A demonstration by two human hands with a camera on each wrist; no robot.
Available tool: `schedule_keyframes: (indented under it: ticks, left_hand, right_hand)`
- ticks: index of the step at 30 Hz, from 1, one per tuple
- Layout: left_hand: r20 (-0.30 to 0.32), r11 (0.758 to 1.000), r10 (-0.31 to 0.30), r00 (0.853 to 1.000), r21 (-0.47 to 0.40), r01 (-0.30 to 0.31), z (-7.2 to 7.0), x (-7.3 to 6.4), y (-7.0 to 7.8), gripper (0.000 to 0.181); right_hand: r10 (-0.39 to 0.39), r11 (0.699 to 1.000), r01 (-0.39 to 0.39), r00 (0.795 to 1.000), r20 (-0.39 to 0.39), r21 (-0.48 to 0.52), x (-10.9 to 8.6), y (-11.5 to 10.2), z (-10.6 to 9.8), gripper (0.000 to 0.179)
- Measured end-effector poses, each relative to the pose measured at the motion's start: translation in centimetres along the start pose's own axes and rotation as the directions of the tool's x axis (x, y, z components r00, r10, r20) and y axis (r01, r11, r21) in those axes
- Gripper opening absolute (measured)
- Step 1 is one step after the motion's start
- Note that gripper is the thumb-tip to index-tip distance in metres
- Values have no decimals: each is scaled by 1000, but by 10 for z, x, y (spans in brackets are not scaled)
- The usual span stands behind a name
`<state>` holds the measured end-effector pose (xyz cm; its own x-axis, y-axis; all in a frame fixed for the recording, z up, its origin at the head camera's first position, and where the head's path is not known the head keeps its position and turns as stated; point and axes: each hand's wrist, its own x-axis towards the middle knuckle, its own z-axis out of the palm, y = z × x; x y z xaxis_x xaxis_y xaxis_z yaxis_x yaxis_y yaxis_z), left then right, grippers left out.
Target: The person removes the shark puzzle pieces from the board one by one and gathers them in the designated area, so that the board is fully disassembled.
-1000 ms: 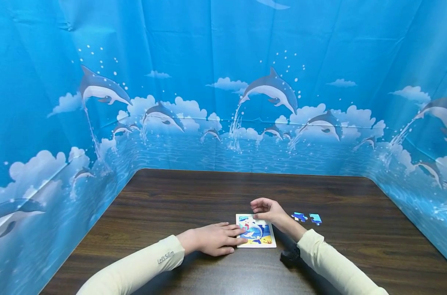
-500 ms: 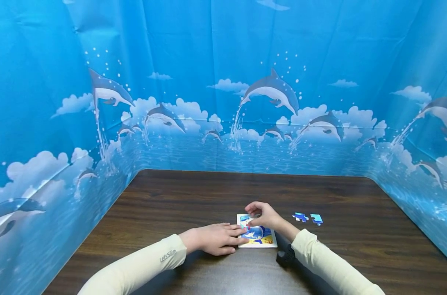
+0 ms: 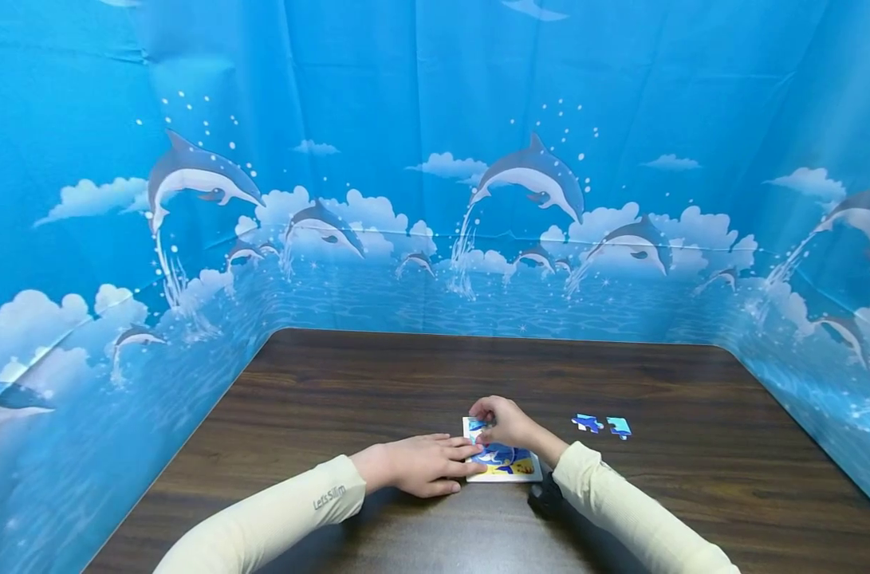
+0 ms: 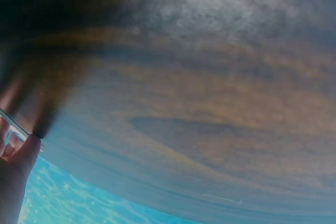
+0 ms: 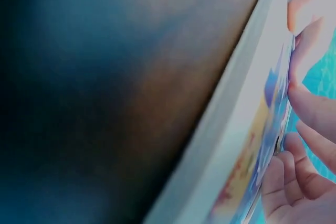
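A small square jigsaw puzzle [image 3: 513, 475] in a white frame lies on the dark wooden table, with blue and yellow sea pictures. My left hand [image 3: 423, 466] lies flat with fingers straight, their tips on the puzzle's left side; in the left wrist view a thumb [image 4: 26, 153] is against the board's edge. My right hand [image 3: 506, 422] is bent over the puzzle's upper part, fingers curled and thumb pointing down at it. In the right wrist view, curled fingers [image 5: 283, 179] touch the board's face. Whether a piece is between them is hidden.
Two loose blue jigsaw pieces, a left one [image 3: 588, 423] and a right one [image 3: 619, 427], lie right of the puzzle. A dark strapped device [image 3: 545, 496] hangs below my right wrist. A blue dolphin-print curtain [image 3: 435, 199] surrounds the table [image 3: 377, 383].
My right hand has shifted left and lower over the puzzle, its fingers curling further in toward the thumb. The left hand has stayed on the puzzle's left side.
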<state>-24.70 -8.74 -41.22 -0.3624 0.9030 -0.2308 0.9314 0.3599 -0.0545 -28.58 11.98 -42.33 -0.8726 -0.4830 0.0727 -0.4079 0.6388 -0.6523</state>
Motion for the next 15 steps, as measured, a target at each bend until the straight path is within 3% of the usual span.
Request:
schedule_keyframes:
  ticks: [8, 11, 12, 15]
  left_hand:
    - [1, 1000, 9, 1000, -2, -9, 2, -2, 1, 50]
    - [2, 1000, 12, 1000, -3, -12, 3, -4, 2, 50]
    - [4, 1000, 14, 1000, -4, -14, 3, -4, 2, 50]
    - [3, 1000, 21, 1000, -12, -21, 3, -7, 3, 50]
  right_hand:
    - [-66, 997, 67, 997, 36, -29, 3, 11, 2, 26]
    - [-51, 998, 52, 998, 45, -35, 1, 6, 2, 25]
    - [-10, 999, 11, 999, 52, -34, -3, -5, 0, 24]
    - [-12, 999, 14, 998, 64, -40, -5, -10, 0, 26]
